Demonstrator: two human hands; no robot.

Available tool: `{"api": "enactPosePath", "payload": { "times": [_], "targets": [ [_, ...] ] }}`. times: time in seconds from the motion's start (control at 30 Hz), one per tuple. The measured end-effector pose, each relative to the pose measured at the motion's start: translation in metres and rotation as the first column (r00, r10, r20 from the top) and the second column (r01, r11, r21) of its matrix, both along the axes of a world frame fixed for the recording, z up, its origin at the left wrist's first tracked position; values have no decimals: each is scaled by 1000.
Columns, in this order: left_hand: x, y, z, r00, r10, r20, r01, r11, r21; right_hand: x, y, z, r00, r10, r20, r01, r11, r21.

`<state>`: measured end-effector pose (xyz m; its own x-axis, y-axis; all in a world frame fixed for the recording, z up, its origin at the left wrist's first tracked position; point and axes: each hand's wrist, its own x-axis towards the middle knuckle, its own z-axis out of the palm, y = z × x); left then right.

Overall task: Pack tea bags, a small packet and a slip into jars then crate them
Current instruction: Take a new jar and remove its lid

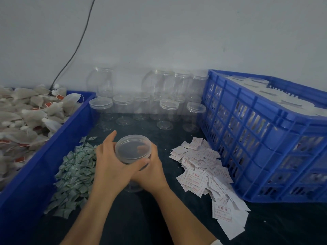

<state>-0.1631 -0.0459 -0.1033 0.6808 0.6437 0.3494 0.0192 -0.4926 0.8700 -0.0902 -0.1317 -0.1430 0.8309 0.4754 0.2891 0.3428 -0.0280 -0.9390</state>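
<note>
The jar (133, 149) stands upright on the bench (152, 218), lid up. Left hand (109, 167) and right hand (153, 174) wrap fingers round it.

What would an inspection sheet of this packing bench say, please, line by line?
Surface: dark table, bare in front.
Job's things: clear jar held at centre, looks empty; tea bags heaped in the blue bin at left; small packets piled left of the jar; slips spread at right; empty jars standing at the back; blue crate at right, holding lidded jars.
Clutter: nothing seen.
Hands: left hand and right hand both grip the jar.
Cables: one black cable runs down the wall to behind the bin.
Surroundings: plain pale wall.
</note>
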Motion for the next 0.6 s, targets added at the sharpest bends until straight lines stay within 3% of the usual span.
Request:
{"api": "enactPosePath", "payload": {
  "times": [0.27,0.5,0.57,0.6],
  "targets": [
    [3,-5,9,994,-84,-68,88,994,65,-1,1,2,1000,-9,-12,10,1000,29],
    [-2,1,36,996,6,-92,1,997,80,-3,0,3,1000,1,17,-1,1000,11],
    [3,11,50,998,-15,-67,17,999,34,-2,-1,3,999,-6,32,6,1000,-25],
    [8,19,54,999,-12,-43,9,998,-59,-2,-1,3,999,-8,35,9,999,-36]
  ]
}}
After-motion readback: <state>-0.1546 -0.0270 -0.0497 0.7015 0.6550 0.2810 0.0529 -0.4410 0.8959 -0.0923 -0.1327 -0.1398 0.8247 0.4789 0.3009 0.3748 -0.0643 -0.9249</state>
